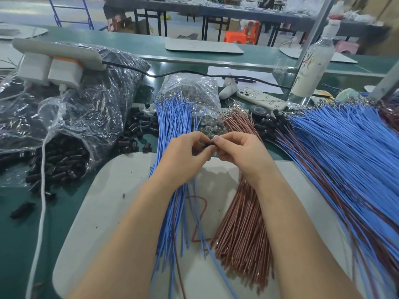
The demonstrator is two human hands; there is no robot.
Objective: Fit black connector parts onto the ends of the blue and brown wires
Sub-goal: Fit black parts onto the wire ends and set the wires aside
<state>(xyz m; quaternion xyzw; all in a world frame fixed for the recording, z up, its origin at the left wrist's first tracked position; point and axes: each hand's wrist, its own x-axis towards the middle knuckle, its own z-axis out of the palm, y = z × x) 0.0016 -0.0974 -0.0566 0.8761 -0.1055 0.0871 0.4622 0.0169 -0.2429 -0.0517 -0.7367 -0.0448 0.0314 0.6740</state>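
Note:
My left hand and my right hand meet above the grey mat, both pinching one small black connector part between their fingertips. A blue wire and a brown wire trail from my hands toward me. Under my left hand lies a bundle of loose blue wires. A bundle of brown wires lies under my right wrist. Loose black connector parts are scattered at the left, more spilling from a clear bag.
A large heap of blue and brown wires with connectors fitted fans out at the right. Behind stand a bag of metal terminals, a phone, a tape roll, a bottle and a power strip with a white cable.

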